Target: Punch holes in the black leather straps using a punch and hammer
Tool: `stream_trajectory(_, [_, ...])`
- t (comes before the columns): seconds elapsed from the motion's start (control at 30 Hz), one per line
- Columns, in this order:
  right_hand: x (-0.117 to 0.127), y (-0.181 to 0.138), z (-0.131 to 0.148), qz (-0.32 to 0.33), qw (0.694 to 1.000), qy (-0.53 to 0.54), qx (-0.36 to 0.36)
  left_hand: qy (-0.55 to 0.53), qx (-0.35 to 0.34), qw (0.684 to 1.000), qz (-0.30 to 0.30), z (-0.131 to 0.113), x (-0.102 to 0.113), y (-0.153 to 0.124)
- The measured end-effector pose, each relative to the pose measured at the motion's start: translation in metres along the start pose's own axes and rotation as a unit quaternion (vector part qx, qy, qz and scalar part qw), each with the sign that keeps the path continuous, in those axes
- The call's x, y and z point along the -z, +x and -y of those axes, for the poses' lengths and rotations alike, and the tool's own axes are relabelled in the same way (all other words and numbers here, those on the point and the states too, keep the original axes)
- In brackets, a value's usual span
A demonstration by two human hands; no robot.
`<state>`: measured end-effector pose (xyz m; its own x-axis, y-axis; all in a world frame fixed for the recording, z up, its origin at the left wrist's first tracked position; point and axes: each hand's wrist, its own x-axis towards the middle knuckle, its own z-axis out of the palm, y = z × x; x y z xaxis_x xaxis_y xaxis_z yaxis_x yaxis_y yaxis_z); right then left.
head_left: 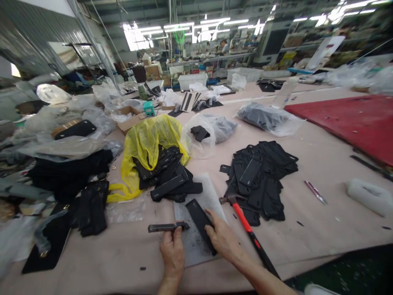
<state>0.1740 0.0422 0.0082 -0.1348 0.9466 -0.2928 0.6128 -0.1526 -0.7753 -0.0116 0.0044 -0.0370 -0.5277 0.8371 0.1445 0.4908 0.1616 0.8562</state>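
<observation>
My left hand [172,250] is closed around a narrow, dark bar-shaped tool [166,227], held level above the near edge of a grey-white board [194,253]; its exact kind is unclear. My right hand [218,233] grips a flat black strip [200,223] by its right side, thumb on top, tilted over the same board. Just right of that hand lies a claw hammer [242,215] with a red and black handle. Behind the board, black pieces [170,180] spill from a yellow plastic bag [153,131]. A larger heap of similar black pieces [260,176] lies to the right.
Clear bags with dark contents [267,116] lie further back. A pink pen-like tool [316,191], a white foam roll [368,196] and a red sheet [350,123] are at right. Black fabric [70,172] and plastic wrapping crowd the left. A person [225,47] is far off.
</observation>
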Motion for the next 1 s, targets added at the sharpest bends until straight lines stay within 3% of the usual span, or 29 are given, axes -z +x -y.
stream_trajectory(0.13, [-0.005, -0.004, 0.001, 0.003, 1.0, -0.016, 0.006, 0.003, -0.043, 0.999, 0.024, -0.016, -0.006, 0.02])
stream_trajectory(0.37, [-0.001, -0.016, 0.014, 0.025, 0.998, -0.049, -0.019, -0.052, -0.129, 0.981, 0.138, -0.046, -0.037, 0.056])
stream_trajectory(0.53, [-0.006, -0.016, 0.01, 0.033, 0.997, -0.063, 0.0, -0.05, -0.144, 0.975, 0.164, -0.04, -0.048, 0.061])
stream_trajectory(0.73, [-0.018, -0.016, 0.005, 0.035, 0.99, -0.14, 0.0, -0.063, -0.133, 0.976, 0.162, -0.033, -0.042, 0.067])
stream_trajectory(1.0, [-0.015, -0.013, 0.011, 0.046, 0.985, -0.163, 0.013, -0.051, -0.152, 0.969, 0.185, -0.031, -0.042, 0.067])
